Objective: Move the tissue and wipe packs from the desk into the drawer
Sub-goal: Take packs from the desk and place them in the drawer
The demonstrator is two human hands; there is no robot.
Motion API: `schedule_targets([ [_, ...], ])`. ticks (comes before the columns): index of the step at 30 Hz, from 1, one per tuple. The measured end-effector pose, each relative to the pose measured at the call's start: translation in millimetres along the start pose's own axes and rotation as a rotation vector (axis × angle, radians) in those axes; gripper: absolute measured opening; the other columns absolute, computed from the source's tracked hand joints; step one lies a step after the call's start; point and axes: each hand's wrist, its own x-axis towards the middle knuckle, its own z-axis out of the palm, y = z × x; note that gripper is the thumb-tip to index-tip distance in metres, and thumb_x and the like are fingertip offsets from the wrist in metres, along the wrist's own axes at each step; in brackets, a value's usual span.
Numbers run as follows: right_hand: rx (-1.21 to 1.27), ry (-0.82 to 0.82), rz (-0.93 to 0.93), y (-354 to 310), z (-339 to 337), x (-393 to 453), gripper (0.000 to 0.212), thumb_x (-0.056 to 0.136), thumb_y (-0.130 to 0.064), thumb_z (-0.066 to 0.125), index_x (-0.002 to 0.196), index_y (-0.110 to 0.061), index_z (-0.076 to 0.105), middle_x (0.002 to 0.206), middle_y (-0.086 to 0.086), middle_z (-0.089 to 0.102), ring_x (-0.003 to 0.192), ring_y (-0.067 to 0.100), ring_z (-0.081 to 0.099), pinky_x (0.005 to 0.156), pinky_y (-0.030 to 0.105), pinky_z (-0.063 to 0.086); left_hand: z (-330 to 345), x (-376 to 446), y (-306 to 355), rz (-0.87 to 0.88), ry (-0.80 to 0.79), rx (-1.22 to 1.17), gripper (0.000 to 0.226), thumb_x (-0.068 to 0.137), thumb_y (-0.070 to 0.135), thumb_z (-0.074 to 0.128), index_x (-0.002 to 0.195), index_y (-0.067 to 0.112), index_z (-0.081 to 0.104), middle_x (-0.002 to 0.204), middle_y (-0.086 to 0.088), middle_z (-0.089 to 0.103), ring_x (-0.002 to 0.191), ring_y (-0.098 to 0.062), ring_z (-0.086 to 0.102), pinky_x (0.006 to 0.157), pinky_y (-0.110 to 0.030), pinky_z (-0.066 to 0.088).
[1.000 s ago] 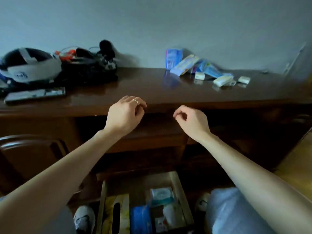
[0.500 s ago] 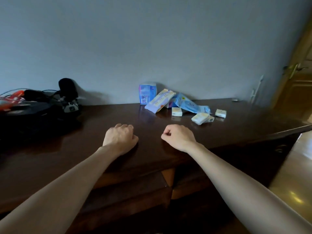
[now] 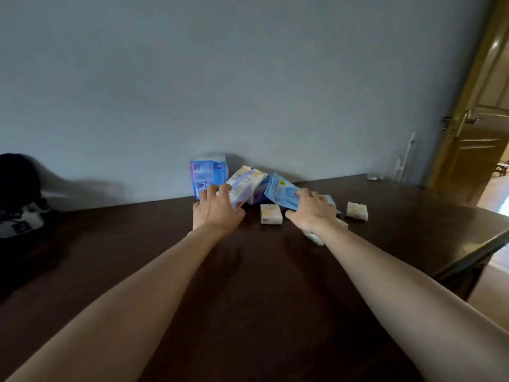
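Packs lie in a heap at the back of the dark wooden desk (image 3: 248,285), against the wall. My left hand (image 3: 217,210) closes on the near end of a cream wipe pack (image 3: 248,183), fingers on top and thumb beneath. My right hand (image 3: 312,209) grips a blue wipe pack (image 3: 281,193) the same way. A blue-and-white tissue pack (image 3: 206,175) stands upright behind my left hand. Small cream tissue packs lie between my hands (image 3: 271,214), to the right (image 3: 357,210), and partly under my right wrist (image 3: 314,237). The drawer is out of view.
A black object (image 3: 16,177) and a white-grey device (image 3: 22,221) sit at the desk's far left. The desk's right edge (image 3: 468,255) drops to a lit floor. A wooden door (image 3: 479,128) stands open at the right.
The view has lifted from the drawer to the desk top. Both hands, loosely closed near the front edge, have reached back to the heap and taken hold of the cream and blue packs.
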Motion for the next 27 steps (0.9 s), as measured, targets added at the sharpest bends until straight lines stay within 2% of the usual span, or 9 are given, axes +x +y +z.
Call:
schedule_targets([
  [3, -0.036, -0.168, 0.024, 6, 14, 22, 0.077, 0.092, -0.053, 0.057, 0.157, -0.027, 0.026, 0.156, 0.008, 0.039, 0.136, 0.036, 0.044, 0.105, 0.051, 0.042, 27, 28, 2, -0.091, -0.135, 0.007, 0.084, 0.083, 0.055, 0.064, 0.151, 0.022, 0.028, 0.149, -0.011, 0.038, 0.138, -0.033, 0.035, 0.108, -0.05, 0.035],
  [5, -0.084, -0.161, 0.034, 9, 24, 34, 0.071, 0.096, -0.056, 0.051, 0.157, -0.028, 0.027, 0.152, 0.009, 0.045, 0.131, 0.035, 0.05, 0.102, 0.051, 0.045, 44, 38, -2, -0.141, -0.197, -0.005, 0.085, 0.084, 0.056, 0.065, 0.15, 0.018, 0.027, 0.148, -0.013, 0.039, 0.138, -0.034, 0.036, 0.109, -0.049, 0.036],
  [8, -0.248, 0.021, 0.032, 8, 38, 48, 0.054, 0.1, -0.058, 0.044, 0.138, -0.021, 0.053, 0.131, 0.01, 0.059, 0.114, 0.03, 0.06, 0.082, 0.039, 0.048, 62, 50, -8, -0.143, -0.118, 0.12, 0.057, 0.096, 0.045, 0.054, 0.138, 0.008, 0.045, 0.138, -0.015, 0.052, 0.129, -0.032, 0.045, 0.101, -0.044, 0.042],
  [11, -0.398, 0.121, -0.002, 7, 46, 52, 0.035, 0.106, -0.035, 0.046, 0.129, -0.016, 0.065, 0.124, 0.008, 0.065, 0.11, 0.026, 0.064, 0.072, 0.035, 0.042, 66, 50, -6, -0.097, 0.01, 0.276, 0.029, 0.101, 0.021, 0.045, 0.12, 0.006, 0.061, 0.118, -0.015, 0.066, 0.113, -0.03, 0.058, 0.084, -0.037, 0.048],
  [13, -0.471, 0.126, -0.041, 7, 49, 52, 0.032, 0.104, -0.016, 0.045, 0.129, -0.015, 0.066, 0.122, 0.007, 0.068, 0.111, 0.026, 0.066, 0.07, 0.034, 0.041, 62, 43, -7, -0.068, 0.011, 0.328, 0.024, 0.101, 0.015, 0.044, 0.114, 0.008, 0.064, 0.11, -0.013, 0.07, 0.104, -0.029, 0.065, 0.075, -0.034, 0.047],
  [19, -0.5, 0.114, -0.119, 9, 39, 34, 0.033, 0.101, -0.006, 0.047, 0.125, -0.014, 0.067, 0.122, 0.006, 0.071, 0.113, 0.025, 0.067, 0.077, 0.034, 0.05, 38, 4, -21, 0.005, 0.011, 0.334, 0.022, 0.099, 0.012, 0.045, 0.112, 0.012, 0.062, 0.106, -0.013, 0.071, 0.096, -0.032, 0.068, 0.067, -0.034, 0.04],
  [22, -0.412, 0.136, -0.062, 12, 31, 18, 0.031, 0.101, -0.007, 0.048, 0.126, -0.013, 0.066, 0.121, 0.007, 0.071, 0.111, 0.025, 0.068, 0.081, 0.035, 0.052, 21, -26, -31, -0.028, 0.006, 0.284, 0.02, 0.099, 0.015, 0.045, 0.11, 0.013, 0.062, 0.103, -0.013, 0.072, 0.094, -0.035, 0.069, 0.068, -0.035, 0.042],
  [25, -0.095, 0.299, 0.036, 2, 18, -2, 0.021, 0.103, -0.013, 0.05, 0.122, -0.007, 0.059, 0.115, 0.011, 0.07, 0.102, 0.032, 0.071, 0.078, 0.04, 0.053, -4, -51, -47, -0.106, 0.029, 0.185, 0.021, 0.101, 0.023, 0.043, 0.107, 0.015, 0.062, 0.1, -0.015, 0.073, 0.093, -0.039, 0.068, 0.068, -0.036, 0.039],
  [27, 0.101, 0.387, 0.023, -16, 1, -23, 0.017, 0.104, -0.018, 0.051, 0.115, -0.006, 0.056, 0.108, 0.014, 0.07, 0.096, 0.039, 0.071, 0.071, 0.043, 0.051, -21, -69, -55, -0.188, 0.039, 0.097, 0.022, 0.102, 0.027, 0.044, 0.108, 0.015, 0.061, 0.101, -0.016, 0.072, 0.095, -0.041, 0.066, 0.069, -0.036, 0.038],
])
